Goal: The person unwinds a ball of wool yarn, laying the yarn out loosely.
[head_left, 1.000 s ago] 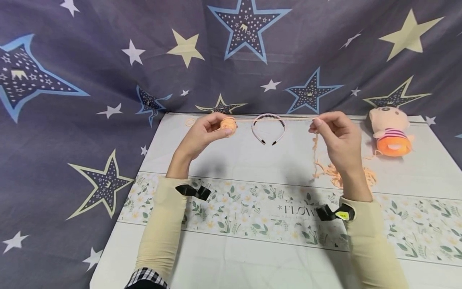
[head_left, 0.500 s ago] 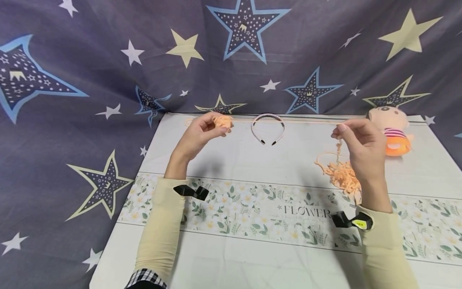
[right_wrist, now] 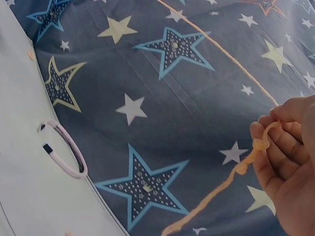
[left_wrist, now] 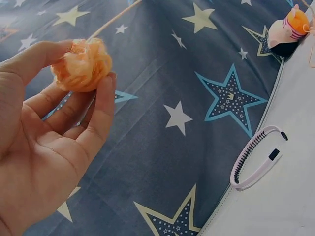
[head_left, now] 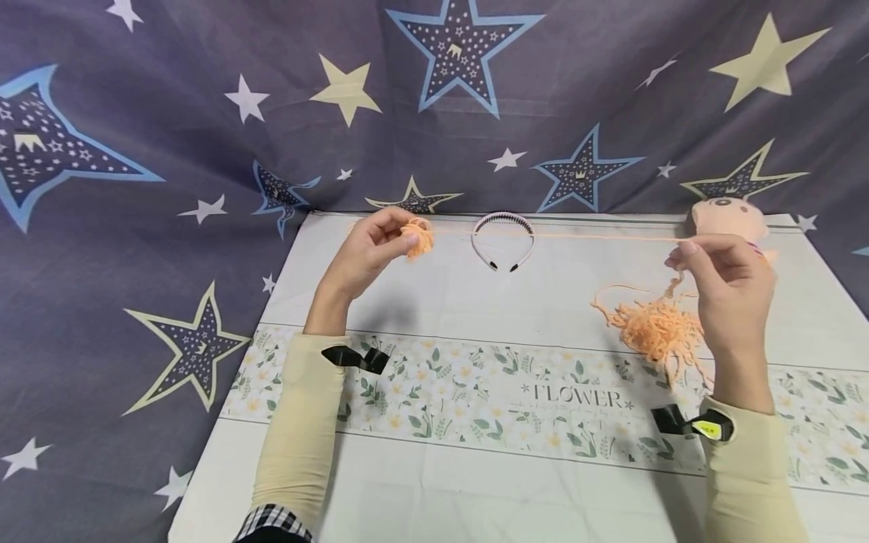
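Observation:
My left hand (head_left: pixel 370 253) pinches a small ball of orange yarn (left_wrist: pixel 82 66) between thumb and fingertips, above the table's far left part. From that ball a single strand of yarn (head_left: pixel 604 237) stretches across to my right hand (head_left: pixel 736 302), whose thumb and fingers pinch it. Below the right fingertips the yarn hangs, twisted and knotted in the right wrist view. It leads down to a loose orange yarn tangle (head_left: pixel 655 332) at the table's right side.
Behind the strand, a pale pink headband (head_left: pixel 504 219) lies near the table's back edge. A plush toy (head_left: pixel 729 219) stands at the back right, partly hidden by my right hand. The white table cover (head_left: pixel 475 483) has a printed floral band. A star-patterned cloth (head_left: pixel 434 151) hangs behind.
My right hand has moved well to the right, lengthening the strand between the hands. The yarn ball has turned in my left hand, which has shifted slightly left. The loose tangle has shifted.

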{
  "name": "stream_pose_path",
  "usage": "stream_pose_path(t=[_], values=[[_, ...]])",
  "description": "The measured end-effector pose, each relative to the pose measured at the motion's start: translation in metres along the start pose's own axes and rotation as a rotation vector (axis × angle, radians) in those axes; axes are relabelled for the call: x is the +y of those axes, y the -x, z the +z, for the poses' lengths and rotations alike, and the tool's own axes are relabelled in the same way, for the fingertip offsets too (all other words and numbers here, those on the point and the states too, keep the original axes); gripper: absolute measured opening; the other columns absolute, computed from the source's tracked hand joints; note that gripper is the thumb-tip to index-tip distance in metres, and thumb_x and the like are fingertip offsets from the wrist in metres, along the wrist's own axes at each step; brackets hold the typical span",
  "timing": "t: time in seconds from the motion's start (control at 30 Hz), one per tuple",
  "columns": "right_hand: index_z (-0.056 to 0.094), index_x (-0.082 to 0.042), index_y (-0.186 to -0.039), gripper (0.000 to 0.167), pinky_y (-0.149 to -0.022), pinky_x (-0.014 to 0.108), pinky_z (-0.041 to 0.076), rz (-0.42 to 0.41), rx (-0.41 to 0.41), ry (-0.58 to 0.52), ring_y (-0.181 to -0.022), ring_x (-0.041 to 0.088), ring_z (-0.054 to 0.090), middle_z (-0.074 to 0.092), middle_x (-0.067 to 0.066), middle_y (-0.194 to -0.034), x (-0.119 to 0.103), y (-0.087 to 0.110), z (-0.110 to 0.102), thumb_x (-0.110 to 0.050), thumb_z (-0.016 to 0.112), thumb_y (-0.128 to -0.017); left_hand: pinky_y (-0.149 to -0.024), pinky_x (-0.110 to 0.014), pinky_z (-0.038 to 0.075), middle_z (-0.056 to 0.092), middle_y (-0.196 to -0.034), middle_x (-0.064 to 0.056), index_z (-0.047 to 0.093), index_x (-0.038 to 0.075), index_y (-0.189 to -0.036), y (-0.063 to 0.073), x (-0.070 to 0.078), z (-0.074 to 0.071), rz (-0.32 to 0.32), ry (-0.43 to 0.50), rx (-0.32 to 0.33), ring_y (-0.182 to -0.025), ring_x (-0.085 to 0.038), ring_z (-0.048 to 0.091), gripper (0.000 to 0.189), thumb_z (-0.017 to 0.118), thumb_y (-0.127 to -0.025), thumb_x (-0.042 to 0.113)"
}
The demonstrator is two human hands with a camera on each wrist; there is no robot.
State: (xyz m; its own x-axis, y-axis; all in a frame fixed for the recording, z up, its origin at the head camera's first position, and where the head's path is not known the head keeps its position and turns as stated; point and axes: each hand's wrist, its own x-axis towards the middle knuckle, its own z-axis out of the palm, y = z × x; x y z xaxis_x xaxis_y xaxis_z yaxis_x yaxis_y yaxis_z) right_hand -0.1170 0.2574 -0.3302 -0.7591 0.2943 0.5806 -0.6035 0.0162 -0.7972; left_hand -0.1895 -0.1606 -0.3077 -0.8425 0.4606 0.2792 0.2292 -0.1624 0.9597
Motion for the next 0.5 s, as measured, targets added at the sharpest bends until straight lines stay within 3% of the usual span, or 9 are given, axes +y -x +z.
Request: stream_pose_path(t=[0.1,0.2,0.3,0.5], values=[[0.062,0.019,-0.094,0.014,-0.06,0.017,0.047,-0.017,0.025,0.019,-0.068,0.012,0.064,0.069,0.005,-0.076,0.0,-0.003,-0.007,0.007,0.064,-0.087,-0.074,-0.021,0.051,0.064,-0.102,-0.002,0.062,0.01,-0.104,-0.001,0.0,0.0,-0.013,0.005,-0.019,-0.084,-0.012,0.061,0.021,0.056,-0.091,-0.005],[0.059,0.022,-0.092,0.016,-0.054,0.017,0.047,-0.034,0.052,-0.044,-0.063,0.014,0.063,0.068,0.008,-0.073,0.0,-0.007,-0.013,0.009,0.064,-0.086,-0.075,-0.022,0.052,0.064,-0.102,-0.001,0.062,0.01,-0.104,-0.001,0.0,0.0,-0.025,0.007,-0.032,-0.084,-0.012,0.061,0.023,0.055,-0.091,-0.007],[0.057,0.025,-0.092,0.017,-0.058,0.021,0.053,-0.04,0.081,-0.107,-0.062,0.017,0.063,0.068,0.012,-0.074,0.0,-0.009,-0.018,0.011,0.063,-0.085,-0.076,-0.022,0.052,0.064,-0.102,-0.001,0.062,0.01,-0.104,-0.001,0.0,0.0,-0.028,-0.005,-0.038,-0.084,-0.011,0.061,0.021,0.056,-0.091,-0.006],[0.06,0.022,-0.093,0.013,-0.07,0.022,0.052,-0.03,0.132,-0.09,-0.068,0.016,0.065,0.069,0.011,-0.078,-0.001,-0.01,-0.029,0.011,0.063,-0.085,-0.073,-0.022,0.052,0.064,-0.099,-0.002,0.063,0.01,-0.104,-0.002,0.0,0.001,-0.033,-0.024,-0.035,-0.082,-0.012,0.061,0.022,0.058,-0.09,-0.005]])
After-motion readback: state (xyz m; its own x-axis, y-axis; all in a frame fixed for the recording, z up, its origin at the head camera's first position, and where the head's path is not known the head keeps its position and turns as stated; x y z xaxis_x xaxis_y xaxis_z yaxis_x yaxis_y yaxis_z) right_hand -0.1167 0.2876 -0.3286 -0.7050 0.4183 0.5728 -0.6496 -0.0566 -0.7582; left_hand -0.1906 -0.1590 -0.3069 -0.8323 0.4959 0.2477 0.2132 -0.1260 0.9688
